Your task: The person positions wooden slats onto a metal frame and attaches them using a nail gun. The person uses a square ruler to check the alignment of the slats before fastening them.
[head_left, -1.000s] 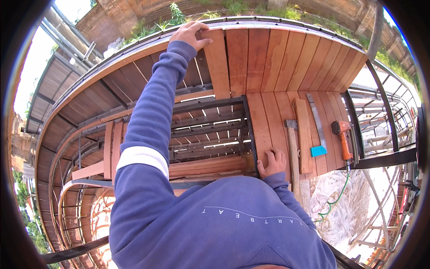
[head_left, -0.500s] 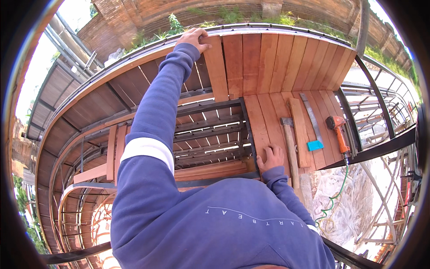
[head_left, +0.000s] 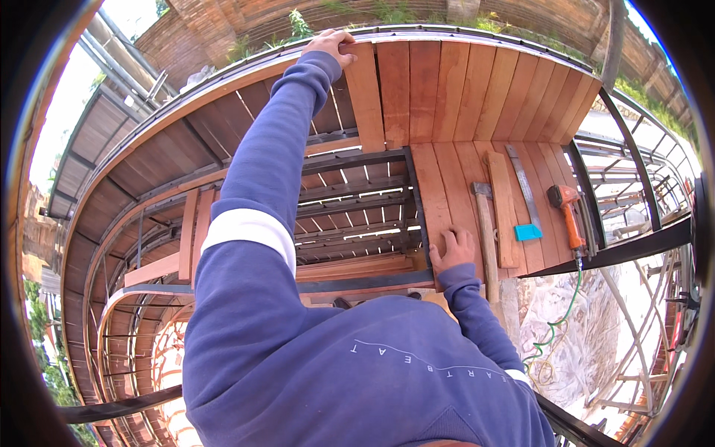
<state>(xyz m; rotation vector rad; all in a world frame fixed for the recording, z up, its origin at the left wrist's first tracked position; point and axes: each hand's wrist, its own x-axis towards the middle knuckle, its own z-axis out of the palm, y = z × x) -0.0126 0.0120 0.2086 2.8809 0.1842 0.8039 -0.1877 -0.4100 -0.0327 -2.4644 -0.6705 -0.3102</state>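
At the top of the backrest, my left hand (head_left: 329,47) has its fingers closed over the upper end of a reddish wooden plank (head_left: 364,97). That plank stands at the left end of a row of fitted backrest boards (head_left: 454,89), with a thin dark gap between. My right hand (head_left: 455,250) rests on the seat boards (head_left: 439,186) near their left edge, its fingers spread and slightly bent, holding nothing. Just right of it lies a hammer (head_left: 485,238) with a wooden handle, then a loose wooden board (head_left: 503,216).
Farther right on the seat lie a try square (head_left: 528,201) with a teal stock and an orange nail gun (head_left: 572,220) on a green coiled hose (head_left: 566,316). Left of the seat is an open dark metal frame (head_left: 357,160). More boards (head_left: 188,235) lean at left. A brick wall (head_left: 261,26) stands behind.
The view has shifted slightly, so the bench sits a little higher and farther right. My left hand stays at the plank's top and my right hand stays on the seat boards.
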